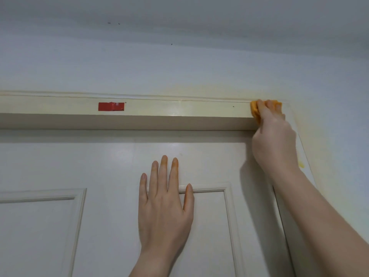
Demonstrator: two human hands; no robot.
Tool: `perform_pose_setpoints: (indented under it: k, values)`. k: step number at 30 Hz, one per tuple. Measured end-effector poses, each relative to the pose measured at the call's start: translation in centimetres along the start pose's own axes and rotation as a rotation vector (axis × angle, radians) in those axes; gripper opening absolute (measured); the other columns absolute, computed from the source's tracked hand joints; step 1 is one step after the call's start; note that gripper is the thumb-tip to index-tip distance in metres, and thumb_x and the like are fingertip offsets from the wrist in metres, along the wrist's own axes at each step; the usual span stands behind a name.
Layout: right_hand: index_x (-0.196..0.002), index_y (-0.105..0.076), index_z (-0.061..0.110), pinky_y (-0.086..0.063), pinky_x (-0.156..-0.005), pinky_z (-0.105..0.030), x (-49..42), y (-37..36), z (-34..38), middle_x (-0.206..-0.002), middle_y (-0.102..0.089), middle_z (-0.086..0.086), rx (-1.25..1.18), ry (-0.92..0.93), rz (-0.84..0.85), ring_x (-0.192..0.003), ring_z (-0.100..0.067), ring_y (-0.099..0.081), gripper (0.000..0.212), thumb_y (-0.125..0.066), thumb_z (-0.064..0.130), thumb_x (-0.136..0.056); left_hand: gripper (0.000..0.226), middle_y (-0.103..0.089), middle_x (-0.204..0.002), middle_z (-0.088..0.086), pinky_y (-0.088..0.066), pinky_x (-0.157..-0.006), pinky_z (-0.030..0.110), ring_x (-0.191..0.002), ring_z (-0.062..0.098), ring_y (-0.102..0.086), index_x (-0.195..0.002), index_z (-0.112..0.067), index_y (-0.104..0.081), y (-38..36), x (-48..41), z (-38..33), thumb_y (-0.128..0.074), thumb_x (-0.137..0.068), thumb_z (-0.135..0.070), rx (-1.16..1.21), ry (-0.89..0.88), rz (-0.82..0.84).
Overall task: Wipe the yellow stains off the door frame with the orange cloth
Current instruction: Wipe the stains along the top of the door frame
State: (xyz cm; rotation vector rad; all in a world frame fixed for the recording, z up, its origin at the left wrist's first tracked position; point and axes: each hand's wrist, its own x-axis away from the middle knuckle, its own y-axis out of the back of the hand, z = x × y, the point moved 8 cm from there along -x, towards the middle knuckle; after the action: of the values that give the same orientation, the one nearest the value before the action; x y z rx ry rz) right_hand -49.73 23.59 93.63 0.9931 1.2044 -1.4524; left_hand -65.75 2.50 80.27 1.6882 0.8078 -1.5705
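The cream door frame runs across the view above a white panelled door. My right hand is raised to the frame's upper right corner and presses the bunched orange cloth against it. A faint yellow tinge shows on the frame and on the wall around that corner. One yellow stain sits on the right upright of the frame, below my right wrist. My left hand lies flat on the door with fingers spread, holding nothing; its fingertips look orange-tinted.
A red piece of tape is stuck on the frame's top bar at the left. The white wall and the ceiling lie above. The door has raised panel mouldings.
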Motion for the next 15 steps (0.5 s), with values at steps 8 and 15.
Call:
perform_pose_setpoints:
  k: [8,15]
  values:
    - [-0.153,-0.041,0.012,-0.039,-0.111,-0.048,-0.7,-0.5,0.5,-0.161,-0.039,-0.013,0.054,0.071,0.044,-0.152,-0.035,-0.031,0.072,-0.037,-0.015,-0.087,0.073,-0.012,-0.184,-0.003,-0.005,-0.139,0.047,-0.171,0.016,-0.002,-0.175,-0.025,-0.017,0.1,-0.1,-0.8,-0.025,-0.11,-0.057,0.02,0.018,-0.028]
    - [-0.146,-0.042,0.006,-0.045,-0.092,-0.047,1.7,0.2,-0.6,-0.147,-0.045,-0.018,0.16,0.047,0.057,-0.137,-0.04,-0.042,0.07,-0.042,-0.015,-0.08,0.073,-0.012,-0.184,0.0,-0.004,-0.139,0.047,-0.171,0.019,-0.003,-0.175,-0.022,-0.019,-0.3,1.3,-1.7,-0.034,-0.109,-0.049,0.075,0.047,-0.043]
